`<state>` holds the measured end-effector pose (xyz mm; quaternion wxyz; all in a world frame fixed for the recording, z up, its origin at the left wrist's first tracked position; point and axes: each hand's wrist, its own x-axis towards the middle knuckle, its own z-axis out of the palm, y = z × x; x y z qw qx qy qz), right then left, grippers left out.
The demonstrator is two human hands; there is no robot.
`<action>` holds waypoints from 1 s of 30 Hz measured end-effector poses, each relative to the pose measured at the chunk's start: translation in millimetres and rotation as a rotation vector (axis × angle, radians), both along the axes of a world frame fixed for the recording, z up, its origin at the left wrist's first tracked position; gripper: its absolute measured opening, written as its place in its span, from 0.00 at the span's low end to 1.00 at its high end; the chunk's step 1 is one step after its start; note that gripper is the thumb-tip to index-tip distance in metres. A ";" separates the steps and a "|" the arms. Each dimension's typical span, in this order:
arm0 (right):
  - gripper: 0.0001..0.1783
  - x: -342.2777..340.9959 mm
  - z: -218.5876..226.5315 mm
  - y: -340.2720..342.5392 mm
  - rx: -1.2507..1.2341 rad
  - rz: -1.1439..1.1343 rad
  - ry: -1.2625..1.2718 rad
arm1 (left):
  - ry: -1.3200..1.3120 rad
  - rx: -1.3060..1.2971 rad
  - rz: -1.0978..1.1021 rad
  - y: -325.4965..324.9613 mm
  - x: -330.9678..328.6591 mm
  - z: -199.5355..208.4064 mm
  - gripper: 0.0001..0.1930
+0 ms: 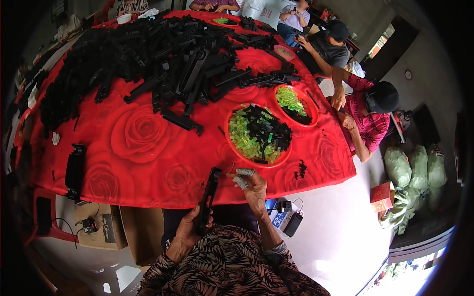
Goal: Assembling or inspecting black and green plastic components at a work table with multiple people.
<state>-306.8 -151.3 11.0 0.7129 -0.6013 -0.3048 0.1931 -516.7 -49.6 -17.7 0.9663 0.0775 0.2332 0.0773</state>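
Note:
My left hand (186, 231) is closed around the lower end of a long black plastic strip-shaped part (211, 190), held tilted upright at the table's near edge. Just right of it is my right hand (256, 193), its thumb and a fingertip wrapped in pale coverings. Those fingers are pinched together, and a small thin piece seems to show at their tips, too small to name. Beyond that hand stands a red bowl (229, 148) with small yellow-green clear pieces (242, 134) and small black pieces (269, 133) in it.
A large heap of black plastic parts (168, 59) covers the far side of the red rose-patterned tablecloth (143, 133). One black part (75, 171) lies at the left edge. A second red bowl (312, 122) stands further right. Co-workers sit around the table, one (368, 113) at right.

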 end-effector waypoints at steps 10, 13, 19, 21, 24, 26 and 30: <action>0.14 0.6 -4.8 -1.7 -0.011 0.001 -0.012 | -0.021 0.018 0.007 -0.3 -0.1 -0.4 0.19; 0.13 0.3 -3.0 -3.3 -0.050 -0.019 -0.030 | -0.025 0.018 0.004 -0.5 0.6 -0.2 0.18; 0.12 -3.2 4.8 0.9 0.002 -0.034 -0.025 | -0.039 0.013 0.008 -0.1 0.8 3.8 0.17; 0.11 -3.3 5.1 1.6 0.006 -0.038 -0.041 | -0.048 0.019 0.003 0.3 0.9 1.3 0.17; 0.11 -0.4 1.4 0.9 0.012 -0.028 -0.081 | -0.047 0.024 -0.002 0.2 1.1 2.9 0.17; 0.10 -0.1 2.4 1.0 0.006 -0.024 -0.066 | -0.046 0.020 -0.003 0.4 0.9 2.8 0.18; 0.10 -0.3 2.8 1.4 0.003 -0.024 -0.073 | -0.039 0.026 -0.008 0.8 0.1 -0.3 0.18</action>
